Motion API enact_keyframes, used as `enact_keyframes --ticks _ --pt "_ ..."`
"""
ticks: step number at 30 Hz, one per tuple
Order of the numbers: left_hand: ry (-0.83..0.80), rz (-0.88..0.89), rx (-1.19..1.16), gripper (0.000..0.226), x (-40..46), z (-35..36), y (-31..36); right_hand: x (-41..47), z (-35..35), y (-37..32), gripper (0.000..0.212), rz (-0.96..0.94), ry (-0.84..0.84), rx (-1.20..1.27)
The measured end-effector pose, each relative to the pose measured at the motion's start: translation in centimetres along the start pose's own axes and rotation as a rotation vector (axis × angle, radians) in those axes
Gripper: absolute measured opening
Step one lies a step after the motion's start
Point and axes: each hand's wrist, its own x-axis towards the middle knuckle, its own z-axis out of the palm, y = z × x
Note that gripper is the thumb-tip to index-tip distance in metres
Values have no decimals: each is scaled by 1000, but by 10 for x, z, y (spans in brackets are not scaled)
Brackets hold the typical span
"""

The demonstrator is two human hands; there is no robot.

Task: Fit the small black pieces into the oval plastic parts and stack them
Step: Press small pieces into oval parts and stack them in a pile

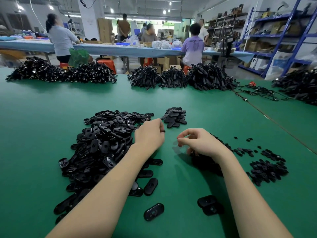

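Both hands hover over a green table [42,117], forearms entering from the lower edge. Left hand [149,134] is seen from the back with fingers curled under; a small dark edge shows at its fingertips, probably a part held there, but the palm side is hidden and what it holds cannot be told for certain. Right hand [197,142] has thumb and forefinger bent toward each other with a gap between; whether a small black piece sits between them is too small to make out, and its lower fingers rest among dark pieces that its own shadow obscures. Large heap of oval plastic parts [103,143] lies left of the left hand, partly covered by the left forearm; several loose ovals lie nearer the viewer, one [153,212] between the forearms and two overlapping ones [208,204] just beside the right forearm. Smaller stack of oval parts [175,117], smooth sides up, stands just beyond the left hand. Small black pieces [267,170] lie scattered and heaped to the right of the right forearm; single shapes blur together. Bundles of black corded items [205,78] line the far edge of the table, their detail unreadable. Behind, workers sit at a long blue bench [120,48], blurred; blue shelving [283,40] is cut off at right.
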Motion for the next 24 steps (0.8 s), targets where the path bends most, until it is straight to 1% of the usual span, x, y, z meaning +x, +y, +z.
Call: enact_keyframes --ticks 1,3,4,6,8,10,15,18,21,24 --pt "-20 -57 -199 3 -4 -2 4 1 -2 1 7 0 13 1" --pt "-88 -152 -580 8 -14 -4 10 1 -6 3 7 4 44 -7" --pt "-117 -187 -732 8 -19 -3 12 1 -8 4 8 6 63 -18" --pt "-171 -247 -968 11 -29 1 11 2 -11 6 8 9 93 -48" --pt "-208 -294 -1133 15 -34 7 9 3 -13 7 8 11 90 -97" --pt "-233 -336 -1181 16 -36 11 6 2 -15 8 8 27 87 -173" --pt "-243 -388 -1290 15 -40 11 1 1 -20 4 5 101 69 -474" --pt "-213 -389 -1332 15 -38 11 0 -3 -20 -4 13 183 62 -591" --pt "-213 -363 -1333 16 -38 11 2 -6 -17 -8 17 211 70 -659" --pt "-216 -354 -1335 16 -39 12 3 -6 -14 -8 13 223 75 -663"
